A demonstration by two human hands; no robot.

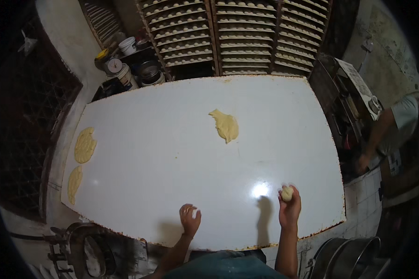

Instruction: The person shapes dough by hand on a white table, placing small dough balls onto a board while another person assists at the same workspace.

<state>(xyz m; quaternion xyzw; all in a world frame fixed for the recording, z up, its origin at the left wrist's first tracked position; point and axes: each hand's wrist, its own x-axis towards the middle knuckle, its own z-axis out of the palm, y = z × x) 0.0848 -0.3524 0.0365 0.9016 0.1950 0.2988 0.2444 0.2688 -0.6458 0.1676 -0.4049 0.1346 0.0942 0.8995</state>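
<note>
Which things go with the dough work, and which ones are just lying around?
Seem part of the work:
- dough lump in the right hand
- torn-looking dough piece farther up the table
- two flat dough pieces by the left edge
- white table

Probably just around, untouched:
- white bucket
- round dial
- round metal things at lower right

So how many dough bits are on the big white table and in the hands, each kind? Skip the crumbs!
Flat pieces, left side: 2
Lump, farther in: 1
Ball, in the right hand: 1
Total: 4
</note>
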